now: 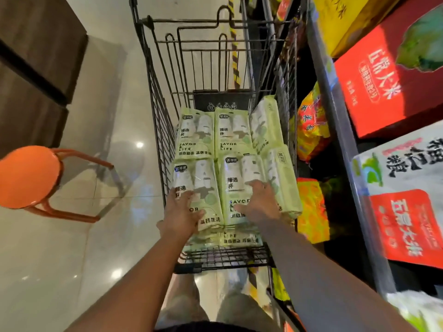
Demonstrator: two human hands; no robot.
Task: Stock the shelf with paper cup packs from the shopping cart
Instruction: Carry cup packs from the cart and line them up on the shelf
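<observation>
Currently both hands are down in the shopping cart [161, 111], which sits mid-scene with the shelf [341, 130] just beside it on the right.

- Paper cup packs [195, 136]: light green, all in the cart basket. Top layer is two rows of two lying flat, plus two more tilted against the right wire wall. At least one more layer shows under the near edge.
- Left hand [181, 212]: on top of the near-left pack [203, 180]. Fingers are fairly straight and point far, thumb splayed to the right. It lies flat, with no pinch visible.
- Right hand [260, 202]: on top of the near-right pack [239, 171]. Fingers are extended and spread, thumb out to the left. It also rests flat with no wrap around the pack.
- Fingertips are blurred, so whether any of them hook over a pack edge can't be told.
- Neither pack looks lifted clear of its neighbours.

Shelf holds red boxes [374, 92], a yellow box [345, 20] at the far end, and white-and-red bags [407, 224] nearer. An orange stool [28, 176] stands on the tiled floor, well apart on the left.
</observation>
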